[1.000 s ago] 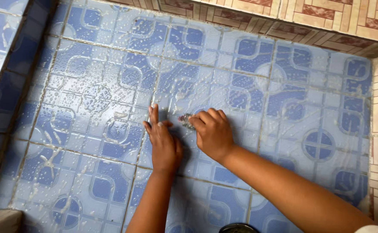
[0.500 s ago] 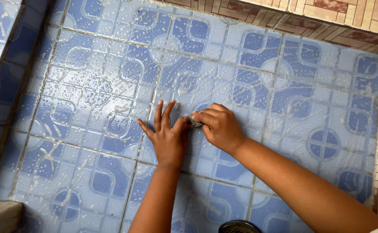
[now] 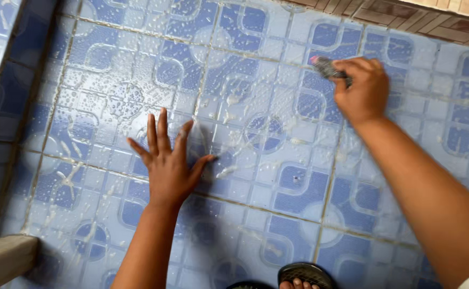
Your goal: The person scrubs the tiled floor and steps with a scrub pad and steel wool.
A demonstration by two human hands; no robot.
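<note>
Two hands on wet, soapy blue tile floor [image 3: 277, 176]. Left hand [image 3: 167, 168], frame centre-left, flat w/ fingers spread, holding nothing. Right hand [image 3: 363, 88], upper right, closed round small scrub brush [image 3: 326, 66]. Recommend firm strokes along grout lines.

place: looks like a home bathroom or washing area
floor: wet blue patterned tiles [image 3: 256, 176], soapy streaks
edge: brown tiled border [image 3: 405, 16]
footwear: sandal [image 3: 305, 275]

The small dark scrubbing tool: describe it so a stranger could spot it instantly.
On the wet blue patterned tile floor, look toward the upper right, where the right hand is closed. The small dark scrubbing tool sticks out of its grip, the only dark object pressed against the soapy tiles.
</note>
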